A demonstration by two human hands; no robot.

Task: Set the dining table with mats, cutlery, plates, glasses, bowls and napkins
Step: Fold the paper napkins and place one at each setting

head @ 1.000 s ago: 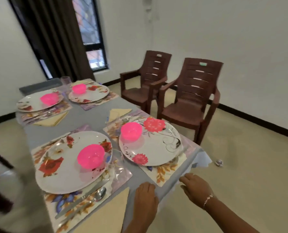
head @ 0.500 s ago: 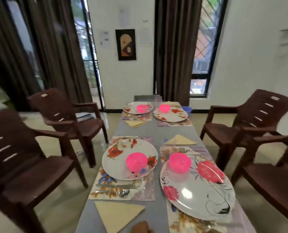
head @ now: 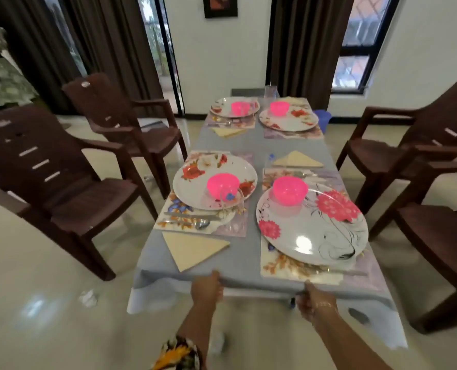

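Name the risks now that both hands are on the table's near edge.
1. The left hand and right hand grip the tablecloth at the near edge; a tug could drag the large plate, already close to that edge, over it.
2. A jolt might topple the clear glass beside the other near plate.

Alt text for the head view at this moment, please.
The left hand and right hand grip the near edge of a grey-clothed table set for four with floral plates, pink bowls, mats and folded napkins. Brown chairs stand on both sides.
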